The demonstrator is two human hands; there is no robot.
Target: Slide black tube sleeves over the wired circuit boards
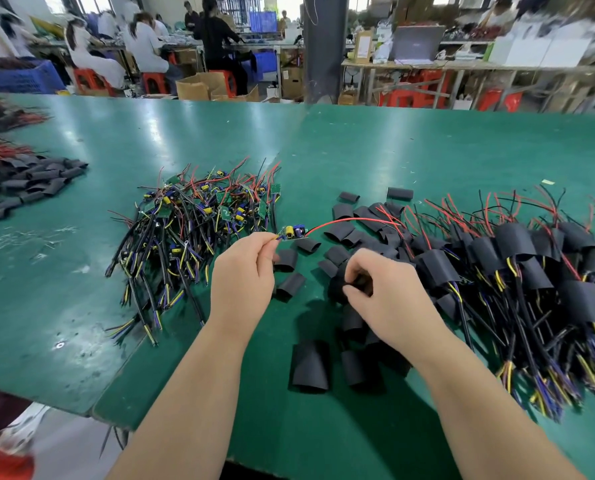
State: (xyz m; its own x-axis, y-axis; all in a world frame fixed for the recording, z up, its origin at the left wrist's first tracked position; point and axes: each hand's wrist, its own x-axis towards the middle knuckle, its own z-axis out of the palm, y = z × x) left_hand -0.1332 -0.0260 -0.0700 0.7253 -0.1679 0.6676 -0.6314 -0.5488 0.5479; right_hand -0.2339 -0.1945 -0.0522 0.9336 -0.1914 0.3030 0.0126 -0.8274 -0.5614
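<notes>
My left hand (244,268) pinches the near end of a small wired circuit board (293,232), held just above the green table (410,150). A red wire (351,220) arcs from the board to the right. My right hand (382,299) grips a black tube sleeve (337,284) low over the loose sleeves; its fingers hide most of it. The board and this sleeve are apart. A heap of bare wired boards (199,216) lies left of the hands. Boards with sleeves on them (531,278) are piled at the right.
Loose black sleeves (310,363) are scattered between and in front of my hands. More sleeves (29,181) and red wires lie at the far left. The table's near edge runs under my left forearm. People work at benches behind the table.
</notes>
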